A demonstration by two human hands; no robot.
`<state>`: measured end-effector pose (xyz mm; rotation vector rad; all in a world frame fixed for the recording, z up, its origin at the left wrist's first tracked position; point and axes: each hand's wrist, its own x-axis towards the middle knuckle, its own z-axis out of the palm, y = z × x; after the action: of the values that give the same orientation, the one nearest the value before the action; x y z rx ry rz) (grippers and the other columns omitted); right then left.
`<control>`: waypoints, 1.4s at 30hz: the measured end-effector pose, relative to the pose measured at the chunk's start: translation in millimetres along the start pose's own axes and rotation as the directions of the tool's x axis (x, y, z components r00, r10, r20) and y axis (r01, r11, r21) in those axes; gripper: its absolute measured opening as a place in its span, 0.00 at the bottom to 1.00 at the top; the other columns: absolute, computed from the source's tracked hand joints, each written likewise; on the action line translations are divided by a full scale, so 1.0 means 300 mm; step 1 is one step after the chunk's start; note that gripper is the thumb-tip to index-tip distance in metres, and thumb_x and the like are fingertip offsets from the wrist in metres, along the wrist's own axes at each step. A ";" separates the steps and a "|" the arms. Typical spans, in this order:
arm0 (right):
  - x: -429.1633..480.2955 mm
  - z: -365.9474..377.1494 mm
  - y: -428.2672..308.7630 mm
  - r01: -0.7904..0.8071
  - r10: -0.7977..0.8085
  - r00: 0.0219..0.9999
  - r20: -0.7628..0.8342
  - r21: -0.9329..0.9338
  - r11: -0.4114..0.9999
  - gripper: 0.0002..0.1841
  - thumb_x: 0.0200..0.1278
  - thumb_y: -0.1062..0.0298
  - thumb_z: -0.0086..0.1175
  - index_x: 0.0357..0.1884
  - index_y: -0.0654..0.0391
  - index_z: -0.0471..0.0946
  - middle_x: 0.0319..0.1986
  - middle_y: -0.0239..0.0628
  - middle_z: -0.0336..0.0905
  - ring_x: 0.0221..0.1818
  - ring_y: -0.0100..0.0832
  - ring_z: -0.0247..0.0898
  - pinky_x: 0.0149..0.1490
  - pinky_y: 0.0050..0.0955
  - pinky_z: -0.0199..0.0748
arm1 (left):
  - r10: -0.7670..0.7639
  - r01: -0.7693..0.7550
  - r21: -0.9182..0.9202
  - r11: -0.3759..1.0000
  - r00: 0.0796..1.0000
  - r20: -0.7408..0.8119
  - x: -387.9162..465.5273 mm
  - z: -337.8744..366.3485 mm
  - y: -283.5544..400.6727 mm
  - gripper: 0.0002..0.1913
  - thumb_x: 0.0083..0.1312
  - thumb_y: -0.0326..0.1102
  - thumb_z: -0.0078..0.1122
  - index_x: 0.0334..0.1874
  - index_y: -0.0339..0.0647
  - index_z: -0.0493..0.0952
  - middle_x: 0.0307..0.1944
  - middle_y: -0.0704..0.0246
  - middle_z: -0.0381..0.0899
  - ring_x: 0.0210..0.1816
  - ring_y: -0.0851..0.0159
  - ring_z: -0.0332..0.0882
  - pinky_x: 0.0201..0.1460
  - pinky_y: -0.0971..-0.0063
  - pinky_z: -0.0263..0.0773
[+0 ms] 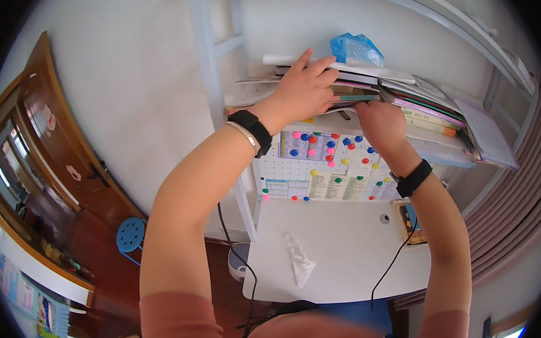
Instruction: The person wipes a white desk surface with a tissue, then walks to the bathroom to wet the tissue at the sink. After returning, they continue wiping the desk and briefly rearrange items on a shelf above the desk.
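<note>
Both arms reach up to a shelf stacked with books and papers. My left hand [309, 83] lies with its fingers spread over the front of the left stack of books and papers [358, 77]. Beside it, my right hand [383, 122] is curled at the stack's front edge, its fingers on the edge of some papers [348, 109]; the fingertips are partly hidden. Just right of this hand is another stack of books and folders [429, 113]. A blue plastic bag [358, 49] with something pale in it sits on top of the left stack.
Below the shelf hangs a white pegboard [289, 172] with papers and coloured magnets. On the white desk [350, 257] lie a crumpled white tissue [299, 262] and a book [404, 221]. Dark cables [238, 254] hang nearby. A pale metal post [211, 70] stands left; a blue stool [130, 235] is farther off.
</note>
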<state>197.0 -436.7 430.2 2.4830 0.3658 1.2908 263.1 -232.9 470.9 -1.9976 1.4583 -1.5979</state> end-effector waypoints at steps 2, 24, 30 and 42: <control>-0.012 -0.004 -0.002 0.001 -0.001 1.000 0.029 0.010 1.000 0.03 0.49 0.71 0.53 0.27 0.52 0.77 0.22 0.35 0.77 0.28 0.38 0.77 0.29 0.35 0.73 | -0.041 0.039 -0.082 0.996 0.999 -0.016 -0.020 -0.008 0.034 0.13 0.53 0.48 0.65 0.25 0.46 0.82 0.52 0.73 0.72 0.67 0.60 0.56 0.68 0.47 0.53; -0.192 -0.120 -0.100 0.088 -0.037 0.991 -0.129 0.421 0.903 0.02 0.52 0.69 0.55 0.29 0.51 0.76 0.27 0.29 0.72 0.23 0.35 0.72 0.25 0.34 0.70 | 0.018 -0.018 0.013 1.000 1.000 0.004 -0.084 0.014 0.074 0.12 0.52 0.46 0.64 0.27 0.45 0.78 0.57 0.67 0.69 0.68 0.58 0.55 0.69 0.50 0.50; -0.400 -0.214 0.048 -0.090 0.050 0.993 0.103 0.442 0.892 0.11 0.50 0.71 0.60 0.39 0.51 0.80 0.35 0.30 0.78 0.31 0.36 0.77 0.31 0.31 0.75 | 0.057 -0.048 -0.055 0.997 0.986 0.157 -0.115 -0.085 0.017 0.12 0.48 0.41 0.67 0.33 0.47 0.78 0.60 0.67 0.68 0.70 0.58 0.53 0.73 0.50 0.42; -0.648 -0.269 0.324 -0.338 0.310 0.940 0.142 0.275 0.900 0.07 0.55 0.68 0.55 0.36 0.53 0.80 0.32 0.33 0.79 0.31 0.38 0.76 0.33 0.33 0.74 | -0.086 0.083 0.044 0.996 0.995 0.057 -0.065 -0.020 0.092 0.10 0.50 0.42 0.66 0.26 0.45 0.78 0.57 0.67 0.71 0.69 0.56 0.54 0.71 0.46 0.41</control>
<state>29.4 -584.0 367.5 2.9481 0.1285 1.3122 244.1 -229.2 442.7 -2.0905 1.3260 -1.5739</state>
